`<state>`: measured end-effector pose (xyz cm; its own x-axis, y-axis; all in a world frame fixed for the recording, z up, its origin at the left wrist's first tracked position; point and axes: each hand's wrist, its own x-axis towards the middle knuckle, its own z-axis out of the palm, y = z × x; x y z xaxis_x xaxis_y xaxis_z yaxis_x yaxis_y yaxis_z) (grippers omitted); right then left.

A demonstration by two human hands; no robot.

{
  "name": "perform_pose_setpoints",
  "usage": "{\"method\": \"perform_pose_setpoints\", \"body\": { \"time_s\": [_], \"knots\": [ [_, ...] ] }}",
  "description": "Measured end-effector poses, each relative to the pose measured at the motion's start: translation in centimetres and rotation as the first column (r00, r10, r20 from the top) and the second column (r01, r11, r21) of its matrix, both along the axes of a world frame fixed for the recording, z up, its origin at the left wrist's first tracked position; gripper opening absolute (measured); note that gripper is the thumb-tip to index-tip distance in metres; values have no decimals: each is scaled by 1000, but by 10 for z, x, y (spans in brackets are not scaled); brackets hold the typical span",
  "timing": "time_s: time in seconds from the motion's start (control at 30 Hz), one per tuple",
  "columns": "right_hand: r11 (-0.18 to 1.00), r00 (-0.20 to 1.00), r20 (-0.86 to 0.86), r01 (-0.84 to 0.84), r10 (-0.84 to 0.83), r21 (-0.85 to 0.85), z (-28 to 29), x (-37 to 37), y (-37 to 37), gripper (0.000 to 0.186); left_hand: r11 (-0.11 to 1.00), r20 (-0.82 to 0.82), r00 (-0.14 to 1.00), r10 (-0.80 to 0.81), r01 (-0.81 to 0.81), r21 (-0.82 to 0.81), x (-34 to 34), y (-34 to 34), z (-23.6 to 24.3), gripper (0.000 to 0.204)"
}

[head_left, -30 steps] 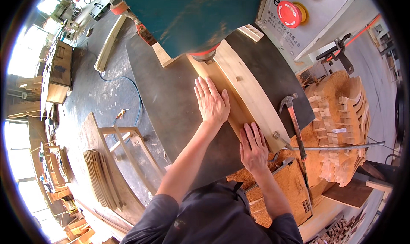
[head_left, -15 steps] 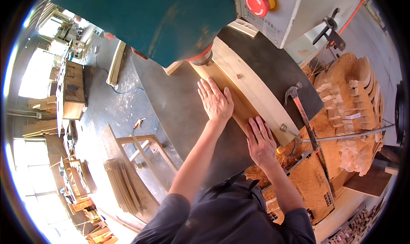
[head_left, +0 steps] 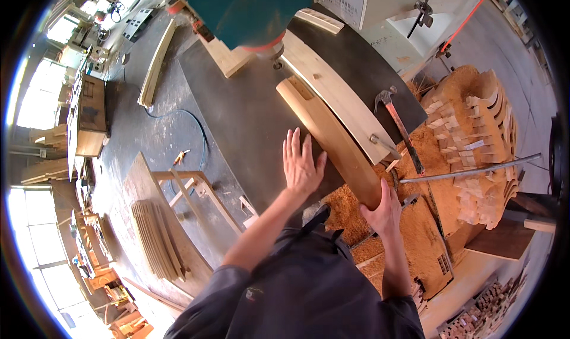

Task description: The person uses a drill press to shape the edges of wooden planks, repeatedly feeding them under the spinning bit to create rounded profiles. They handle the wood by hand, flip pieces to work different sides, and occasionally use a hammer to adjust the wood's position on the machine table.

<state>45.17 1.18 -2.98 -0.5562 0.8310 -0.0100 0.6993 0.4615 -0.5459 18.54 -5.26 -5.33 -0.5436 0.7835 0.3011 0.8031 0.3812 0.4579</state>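
A curved brown wooden piece (head_left: pixel 335 140) lies on the dark machine table (head_left: pixel 222 119), with a recess cut into its top near the far end. Its near end overhangs the table edge, and my right hand (head_left: pixel 383 211) is wrapped round that end. Flat and with fingers spread, my left hand (head_left: pixel 303 165) rests beside the piece's left edge; the thumb is close to or touching the wood. Along the right side of the piece runs a pale curved wooden guide (head_left: pixel 347 101). Just beyond the far end sits the cutter (head_left: pixel 277 64) under a green machine head (head_left: pixel 237 12).
A claw hammer (head_left: pixel 401 122) lies to the right of the guide. Sawdust (head_left: pixel 347 211) and stacked curved wooden parts (head_left: pixel 475 137) are at the right, with a metal rod (head_left: pixel 475 170) crossing there. A wooden block (head_left: pixel 228 57) lies left of the cutter; slats (head_left: pixel 154 238) stand at left.
The wooden piece has come toward me, out from under the cutter, baring the recess. My right hand has gone from lying flat on it to gripping its near end; my left hand has slid nearer.
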Motion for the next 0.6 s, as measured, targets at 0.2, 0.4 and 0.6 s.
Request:
{"method": "perform_pose_setpoints", "body": {
  "time_s": [0.2,0.4,0.6],
  "knots": [
    [932,993,26,-120,118,343,6,34,-5,94,984,-86,993,-76,89,156,-69,-6,22,59],
    [972,992,53,-123,115,200,11,65,-14,92,912,-91,913,-397,403,72,-112,-16,25,54],
    [978,991,118,-88,66,190,17,73,-20,89,813,-8,825,-565,559,162,-132,-11,19,50]
  ]
}}
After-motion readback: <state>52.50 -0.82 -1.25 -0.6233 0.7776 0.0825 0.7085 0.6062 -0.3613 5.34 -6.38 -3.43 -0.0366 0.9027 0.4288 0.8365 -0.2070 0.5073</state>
